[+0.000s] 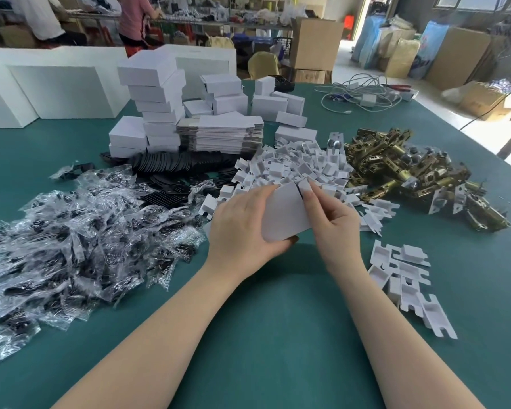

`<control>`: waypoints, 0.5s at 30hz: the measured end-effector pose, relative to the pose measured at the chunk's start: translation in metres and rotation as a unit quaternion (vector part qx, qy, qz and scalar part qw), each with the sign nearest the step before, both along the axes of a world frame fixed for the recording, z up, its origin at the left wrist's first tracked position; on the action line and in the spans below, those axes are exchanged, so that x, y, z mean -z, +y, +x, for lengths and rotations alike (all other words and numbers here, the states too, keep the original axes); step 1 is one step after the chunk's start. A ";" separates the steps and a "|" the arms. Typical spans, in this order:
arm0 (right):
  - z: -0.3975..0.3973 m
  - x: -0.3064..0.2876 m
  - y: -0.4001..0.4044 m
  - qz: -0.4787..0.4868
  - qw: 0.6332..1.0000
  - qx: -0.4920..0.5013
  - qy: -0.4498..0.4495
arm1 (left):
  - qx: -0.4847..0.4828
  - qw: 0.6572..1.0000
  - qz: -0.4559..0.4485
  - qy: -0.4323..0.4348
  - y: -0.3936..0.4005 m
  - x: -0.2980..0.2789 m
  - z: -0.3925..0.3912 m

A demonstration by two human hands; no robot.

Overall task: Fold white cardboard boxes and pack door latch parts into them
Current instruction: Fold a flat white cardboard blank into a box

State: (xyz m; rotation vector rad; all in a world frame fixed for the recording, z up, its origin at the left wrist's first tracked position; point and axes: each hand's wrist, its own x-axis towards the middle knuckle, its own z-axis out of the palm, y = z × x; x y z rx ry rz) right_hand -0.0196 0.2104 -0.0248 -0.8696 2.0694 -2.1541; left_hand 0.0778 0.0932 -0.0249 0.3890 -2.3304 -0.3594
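A green-topped table (278,335) carries the lot. On its left lies a heap of clear plastic packets (80,240) with dark parts inside. Beyond that sit black pieces (177,166), a stack of flat box blanks (222,135) and folded white boxes (157,93). White inserts (301,169) pile up mid-table, brass latches (410,169) to the right, and cables (360,93) at the far edge.

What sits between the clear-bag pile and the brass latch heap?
In the head view: black plates, then the white insert pile; nearer, both hands hold a white box.
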 end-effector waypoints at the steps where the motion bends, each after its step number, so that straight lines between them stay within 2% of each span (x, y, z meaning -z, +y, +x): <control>1: 0.001 0.000 0.000 0.001 1.000 0.002 0.002 | -0.004 1.000 -0.004 0.004 0.000 -0.001 0.000; 10: 0.007 -0.004 0.001 0.019 0.999 -0.039 0.026 | -0.001 1.000 -0.011 0.000 -0.001 -0.001 0.002; 15: 0.010 -0.002 -0.001 0.055 0.993 -0.081 0.069 | -0.007 1.000 0.029 -0.007 -0.003 0.001 -0.001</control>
